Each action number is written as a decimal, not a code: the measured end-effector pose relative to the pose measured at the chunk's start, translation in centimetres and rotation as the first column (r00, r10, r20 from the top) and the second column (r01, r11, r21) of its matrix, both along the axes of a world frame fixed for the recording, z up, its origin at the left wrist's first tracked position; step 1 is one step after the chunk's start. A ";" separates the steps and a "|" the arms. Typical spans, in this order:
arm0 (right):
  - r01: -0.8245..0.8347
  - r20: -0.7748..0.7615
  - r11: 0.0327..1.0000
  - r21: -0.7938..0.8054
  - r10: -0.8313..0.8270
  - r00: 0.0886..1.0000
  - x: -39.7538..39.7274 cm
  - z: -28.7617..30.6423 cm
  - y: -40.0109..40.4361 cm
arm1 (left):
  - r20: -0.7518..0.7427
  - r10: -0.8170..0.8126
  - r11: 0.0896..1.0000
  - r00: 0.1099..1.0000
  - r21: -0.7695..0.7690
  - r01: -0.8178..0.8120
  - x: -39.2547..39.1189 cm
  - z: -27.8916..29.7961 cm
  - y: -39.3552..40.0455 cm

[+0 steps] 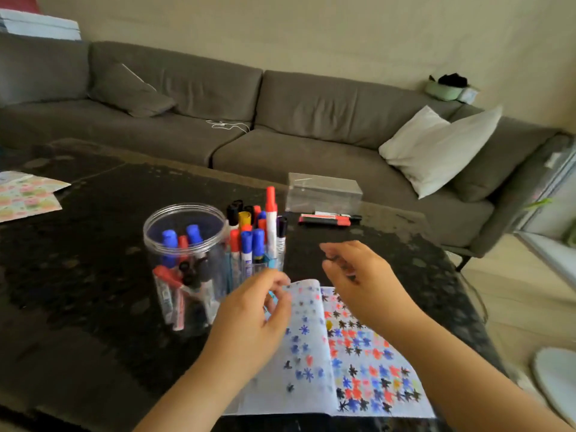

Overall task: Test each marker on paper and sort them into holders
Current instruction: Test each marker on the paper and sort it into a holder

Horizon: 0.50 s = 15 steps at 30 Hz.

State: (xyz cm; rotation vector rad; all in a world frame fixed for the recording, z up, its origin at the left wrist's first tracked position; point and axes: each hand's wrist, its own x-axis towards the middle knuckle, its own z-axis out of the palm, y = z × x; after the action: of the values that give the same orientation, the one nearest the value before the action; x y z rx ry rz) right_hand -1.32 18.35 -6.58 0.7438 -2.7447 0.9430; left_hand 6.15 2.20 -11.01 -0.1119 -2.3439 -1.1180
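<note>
head view: a person's left hand point(249, 310) pinches the curled top edge of a notebook page point(307, 344), lifting it over, while the right hand point(358, 275) hovers just above the facing page point(374, 360), fingers loosely bent; whether that grip holds anything small cannot be told through the blur. both pages are crowded with blue, red and black star-shaped test marks, so by the look of it many markers have had their trial, and turning to a clean sheet seems the step in hand. the notebook lies at the near edge of the dark tabletop point(93, 275). just left of it stands a clear round jar point(184, 263) with blue, red and black markers inside, and touching or just behind it a second holder point(258, 244) packed with upright markers. farther back a few red and black markers point(328, 219) lie loose beside a clear rectangular box point(324, 191); these look left to test and sort. patterned paper point(28, 194) rests at the tabletop's far left. behind runs a grey corner sofa point(280, 120) with a pale cushion point(436, 148) against a beige wall.
</note>
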 end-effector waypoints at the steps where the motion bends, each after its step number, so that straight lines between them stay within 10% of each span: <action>1: 0.073 0.069 0.996 0.045 -0.076 0.995 -0.8 -0.6 2.1 | 0.034 -0.028 0.999 0.999 -0.034 0.029 -0.8 -0.5 1.1; 15: 0.190 0.076 0.934 0.302 -0.222 0.972 -17.5 -7.4 8.5 | 0.148 0.076 0.988 0.986 -0.142 -0.055 -17.7 -5.2 8.3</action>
State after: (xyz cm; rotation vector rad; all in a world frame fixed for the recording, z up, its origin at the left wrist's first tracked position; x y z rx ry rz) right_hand -18.83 26.80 -13.94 0.4379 -3.0241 0.5554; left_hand -11.55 10.52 -16.20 0.0020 -2.5411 -0.9624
